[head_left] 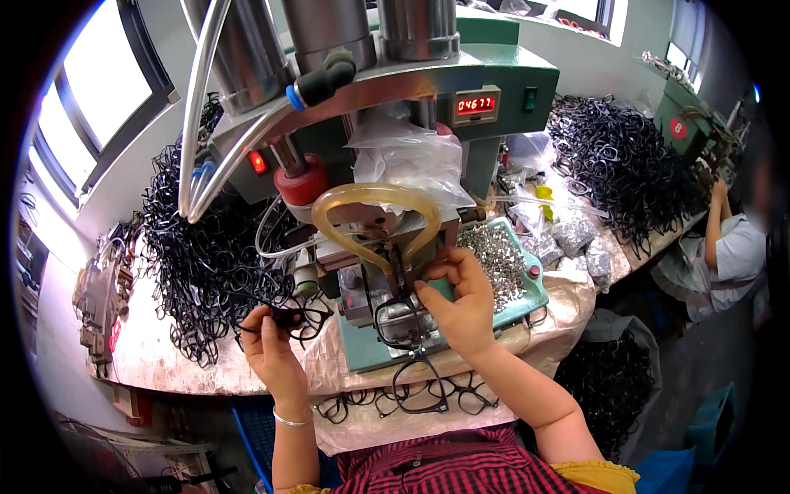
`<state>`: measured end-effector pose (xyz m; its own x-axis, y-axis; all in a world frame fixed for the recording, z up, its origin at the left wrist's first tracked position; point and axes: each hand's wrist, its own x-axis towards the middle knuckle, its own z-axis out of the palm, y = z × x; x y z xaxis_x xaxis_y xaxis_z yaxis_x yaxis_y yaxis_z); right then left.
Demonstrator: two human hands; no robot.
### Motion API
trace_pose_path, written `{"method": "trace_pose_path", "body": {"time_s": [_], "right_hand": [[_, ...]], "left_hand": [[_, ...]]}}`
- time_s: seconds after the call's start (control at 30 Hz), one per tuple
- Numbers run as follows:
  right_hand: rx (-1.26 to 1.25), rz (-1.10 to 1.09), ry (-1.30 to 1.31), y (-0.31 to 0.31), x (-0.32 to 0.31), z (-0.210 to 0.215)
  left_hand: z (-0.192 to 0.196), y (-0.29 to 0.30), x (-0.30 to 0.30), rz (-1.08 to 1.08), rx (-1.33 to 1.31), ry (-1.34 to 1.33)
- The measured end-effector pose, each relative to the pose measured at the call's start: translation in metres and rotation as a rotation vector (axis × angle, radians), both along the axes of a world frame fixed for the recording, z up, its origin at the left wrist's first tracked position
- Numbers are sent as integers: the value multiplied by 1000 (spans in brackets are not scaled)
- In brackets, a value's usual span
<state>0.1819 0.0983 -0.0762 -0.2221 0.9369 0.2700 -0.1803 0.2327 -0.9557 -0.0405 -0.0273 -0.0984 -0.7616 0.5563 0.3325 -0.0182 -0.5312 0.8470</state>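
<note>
Fingers of the right hand (461,300) pinched on a black plastic spectacle frame front (397,323), held upright under the head of the green pneumatic press (395,123), just beside the metal fixture block (368,290). Left hand (267,333) closed around another black frame front (298,316), off to the left and apart from the press, near the big heap of black frames (206,247) on the cloth-covered bench (164,354).

Just right of the pinch: a turquoise tray (535,288) filled with small silvery metal parts (494,255). Below the pinch, toward the body: loose frames (411,395) lying flat at the bench edge. Above it: a curved amber rubber hose (374,198) and a crumpled clear plastic bag (407,156). Far right: another person's sleeve (736,247) at a second machine.

Likely risks, judged from the pose: fingertips very close to the press point, so a stroke with the hand there could nip them; frame not seated square in the fixture, so a crooked or cracked result; a nudge of the wrist against the tray, scattering the small parts
</note>
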Motion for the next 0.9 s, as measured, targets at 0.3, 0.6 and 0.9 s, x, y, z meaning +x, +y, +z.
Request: {"method": "trace_pose_path", "body": {"time_s": [0.3, 0.6, 0.9], "right_hand": [[-22, 173, 96, -23, 1, 41], [446, -447, -871, 53, 98, -65], [777, -298, -1113, 71, 59, -58]], "left_hand": [[62, -10, 49, -122, 233, 927], [60, 30, 63, -368, 94, 1379], [37, 5, 69, -208, -1, 1398]]}}
